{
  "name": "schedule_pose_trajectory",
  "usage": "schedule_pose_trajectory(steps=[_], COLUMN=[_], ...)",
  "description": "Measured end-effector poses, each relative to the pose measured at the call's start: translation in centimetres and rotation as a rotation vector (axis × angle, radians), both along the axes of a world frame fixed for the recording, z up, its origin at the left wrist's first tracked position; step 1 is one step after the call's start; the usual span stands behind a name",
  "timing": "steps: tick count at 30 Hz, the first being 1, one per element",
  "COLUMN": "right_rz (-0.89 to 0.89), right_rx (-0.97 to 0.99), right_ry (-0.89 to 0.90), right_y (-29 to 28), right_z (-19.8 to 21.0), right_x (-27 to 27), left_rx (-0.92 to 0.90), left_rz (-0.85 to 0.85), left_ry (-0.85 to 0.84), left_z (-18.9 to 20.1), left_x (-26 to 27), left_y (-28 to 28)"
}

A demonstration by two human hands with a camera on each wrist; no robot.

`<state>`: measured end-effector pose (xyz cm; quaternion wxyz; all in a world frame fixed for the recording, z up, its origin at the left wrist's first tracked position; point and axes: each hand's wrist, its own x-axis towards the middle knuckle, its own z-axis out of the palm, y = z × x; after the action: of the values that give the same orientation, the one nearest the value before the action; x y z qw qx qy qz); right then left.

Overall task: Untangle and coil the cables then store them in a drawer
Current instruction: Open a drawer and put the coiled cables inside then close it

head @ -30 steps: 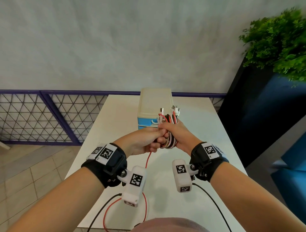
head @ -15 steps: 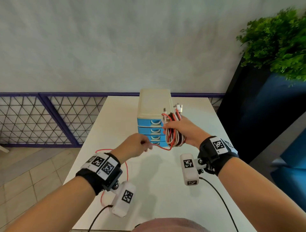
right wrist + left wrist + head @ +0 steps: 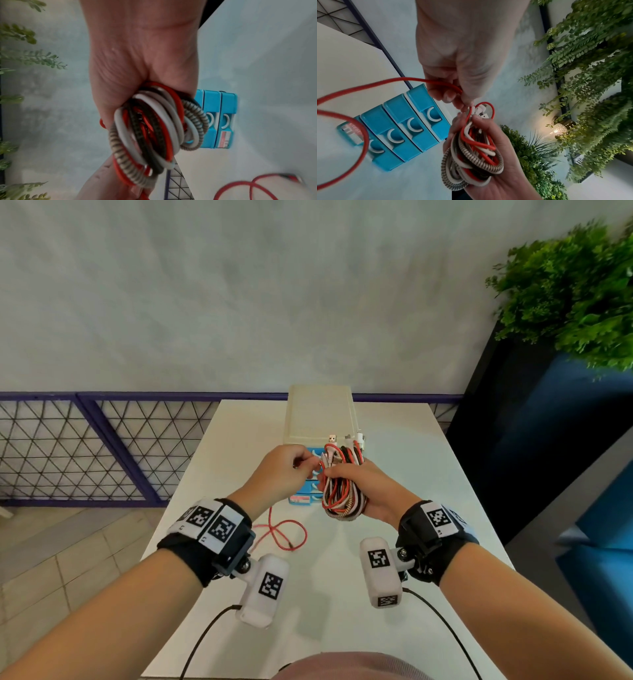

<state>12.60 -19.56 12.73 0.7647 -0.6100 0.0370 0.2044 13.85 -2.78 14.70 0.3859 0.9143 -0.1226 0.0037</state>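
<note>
My right hand (image 3: 359, 484) grips a coiled bundle of cables (image 3: 340, 491), red, white, black and striped, held up in front of the drawer unit. The bundle (image 3: 471, 152) fills that palm, and it shows again in the right wrist view as the bundle (image 3: 154, 129). My left hand (image 3: 284, 474) pinches the red cable (image 3: 440, 82) right at the top of the bundle. The red cable's loose tail (image 3: 284, 534) lies looped on the white table (image 3: 411, 474). The drawer unit (image 3: 320, 416) has a cream top and blue drawers (image 3: 409, 128), all closed.
A purple mesh railing (image 3: 96, 446) runs behind and left of the table. A dark planter with green foliage (image 3: 575, 296) stands close at the right. Black leads from the wrist cameras trail over the table's near edge.
My left hand, which had pulled back left with the red cable, has come forward again to the bundle's top. More red cable is wound on; its tail now lies shorter on the table.
</note>
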Motion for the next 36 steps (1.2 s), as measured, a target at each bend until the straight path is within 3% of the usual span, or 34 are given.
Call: schedule_pose_trajectory(steps=[2,4,7,10,12,15,18,27,31,36], right_rz=[-0.022,-0.057,-0.191,-0.247,-0.231,-0.154,-0.063,0.144,0.011,-0.380], right_rx=[-0.049,-0.130,-0.240,-0.380,-0.406,-0.287,-0.152,0.085,-0.045,-0.066], right_ry=[-0.028,-0.061,-0.094,-0.110,-0.106,-0.134,-0.119,-0.024,-0.092,-0.113], right_y=[0.1,-0.1,-1.4,-2.9,-2.9,-1.6,-0.3,-0.4,-0.3,-1.6], right_z=[0.0,0.2,0.2,-0.7,-1.1,-1.1,-1.0,-0.3,-0.5,-0.2], right_x=[0.0,0.1,0.7,1.4,1.5,1.2,1.0,0.3,0.7,2.1], left_rx=[0.004,-0.070,-0.421,-0.723,-0.867,-0.966,-0.949,-0.829,-0.644,-0.735], left_rz=[-0.011,-0.007,0.041,0.058,0.026,-0.051,-0.112,-0.017,-0.064,-0.178], left_ry=[0.095,0.314,0.709,0.900,0.941,0.936,0.929,0.928,0.854,0.950], left_z=[0.0,0.1,0.4,0.3,0.4,0.8,0.8,0.4,0.4,-0.8], left_x=[0.0,-0.1,-0.3,-0.1,-0.4,-1.2,-1.7,-1.9,-2.3,-2.6], left_y=[0.2,0.7,2.3,3.9,3.5,1.2,-1.1,-2.2,-2.3,-0.7])
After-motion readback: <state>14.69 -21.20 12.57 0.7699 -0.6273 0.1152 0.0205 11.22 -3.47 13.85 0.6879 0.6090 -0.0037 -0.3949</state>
